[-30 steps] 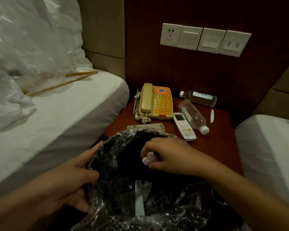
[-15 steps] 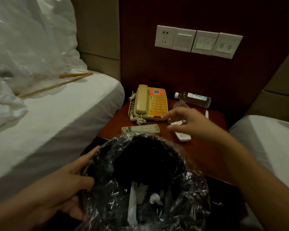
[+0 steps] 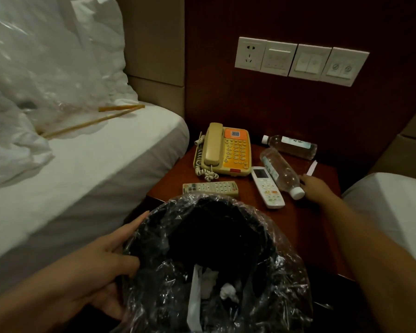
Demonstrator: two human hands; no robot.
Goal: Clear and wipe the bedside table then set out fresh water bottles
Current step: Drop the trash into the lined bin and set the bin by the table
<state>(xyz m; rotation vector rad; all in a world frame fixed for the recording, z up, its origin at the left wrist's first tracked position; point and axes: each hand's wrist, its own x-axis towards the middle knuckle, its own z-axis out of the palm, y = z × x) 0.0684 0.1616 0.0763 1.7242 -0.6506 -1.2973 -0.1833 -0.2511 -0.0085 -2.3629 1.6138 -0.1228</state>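
Note:
The dark red bedside table [image 3: 305, 224] carries two clear water bottles lying on their sides. The nearer bottle [image 3: 277, 170] points its white cap toward me; the far bottle [image 3: 291, 146] lies against the wall. My right hand [image 3: 316, 188] rests on the table with its fingertips touching the nearer bottle's neck end, not closed around it. My left hand [image 3: 101, 267] grips the left rim of a black bin [image 3: 286, 272] lined with clear plastic, held in front of the table. Crumpled tissue [image 3: 227, 290] and white wrappers lie in the bin.
A beige and orange telephone [image 3: 226, 152], a white remote [image 3: 267, 187], a beige remote [image 3: 210, 188] and a small white paper strip [image 3: 312, 168] are on the table. Beds flank it; chopsticks [image 3: 101, 118] and plastic lie on the left bed. Wall switches [image 3: 300, 61] above.
My right hand dropped a tissue wad into the bin, then reached right across the table to the nearer bottle's cap end. The left hand kept its hold on the bin.

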